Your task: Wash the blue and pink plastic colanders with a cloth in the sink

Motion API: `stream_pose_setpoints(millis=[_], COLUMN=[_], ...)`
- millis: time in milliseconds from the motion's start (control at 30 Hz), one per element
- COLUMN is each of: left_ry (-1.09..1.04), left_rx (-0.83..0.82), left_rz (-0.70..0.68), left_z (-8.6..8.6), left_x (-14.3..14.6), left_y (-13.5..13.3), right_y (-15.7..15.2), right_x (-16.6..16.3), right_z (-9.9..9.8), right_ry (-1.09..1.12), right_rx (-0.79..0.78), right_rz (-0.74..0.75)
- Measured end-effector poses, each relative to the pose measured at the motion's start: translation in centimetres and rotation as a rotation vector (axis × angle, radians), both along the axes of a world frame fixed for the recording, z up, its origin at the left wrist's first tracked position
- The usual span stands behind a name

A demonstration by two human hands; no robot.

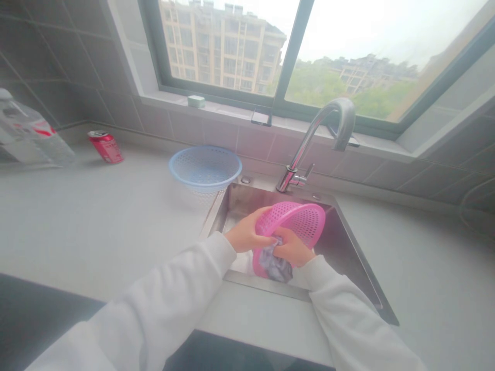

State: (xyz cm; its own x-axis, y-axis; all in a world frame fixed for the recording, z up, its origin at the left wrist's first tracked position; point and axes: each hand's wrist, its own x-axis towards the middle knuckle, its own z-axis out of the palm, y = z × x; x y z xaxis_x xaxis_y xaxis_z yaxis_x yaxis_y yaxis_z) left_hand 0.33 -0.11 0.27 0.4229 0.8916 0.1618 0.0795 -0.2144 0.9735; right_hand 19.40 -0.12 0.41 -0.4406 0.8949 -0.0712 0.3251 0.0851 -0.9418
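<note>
Over the steel sink (348,247) I hold a pink plastic colander (299,221) tilted on its side. My left hand (245,234) grips its near rim with the fingers curled around it. My right hand (292,247) presses a crumpled grey cloth (275,265) against the colander's lower outside, fingers closed on the cloth. Both arms wear white sleeves.
A chrome tap (320,134) arches over the sink's back. A blue colander (204,167) stands on the grey counter to the sink's left. Farther left lie a red can (105,146) and a clear plastic bottle (31,136). A dark phone (262,117) and a green block (196,101) rest on the windowsill.
</note>
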Motion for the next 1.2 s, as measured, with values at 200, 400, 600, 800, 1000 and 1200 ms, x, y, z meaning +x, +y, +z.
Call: stream_pose_setpoints(millis=[200,400,600,800,1000,1200], left_ry=[-0.025,0.016,0.017,-0.042,0.002,-0.042], left_rx=[-0.002,-0.002,0.002,-0.008,-0.003,0.005], left_rz=[-0.027,-0.022,-0.016,-0.033,-0.004,-0.023], left_z=[0.1,-0.2,0.0,-0.1,-0.5,-0.2], left_x=[0.3,0.2,0.1,0.4,0.1,0.4], left_y=[0.0,0.0,0.1,-0.1,0.2,0.0], right_y=[2.1,0.4,1.5,1.3,0.7,1.8], right_x=[2.2,0.3,1.3,1.4,0.5,1.8], right_z=[-0.5,-0.2,-0.5,-0.4,-0.5,-0.2], right_ry=[0.539,0.081,0.248,0.405,0.087,0.504], right_rx=[-0.011,-0.083,-0.001,-0.046,-0.073,-0.013], right_rz=[-0.585,-0.091,-0.342,-0.370,-0.128,-0.507])
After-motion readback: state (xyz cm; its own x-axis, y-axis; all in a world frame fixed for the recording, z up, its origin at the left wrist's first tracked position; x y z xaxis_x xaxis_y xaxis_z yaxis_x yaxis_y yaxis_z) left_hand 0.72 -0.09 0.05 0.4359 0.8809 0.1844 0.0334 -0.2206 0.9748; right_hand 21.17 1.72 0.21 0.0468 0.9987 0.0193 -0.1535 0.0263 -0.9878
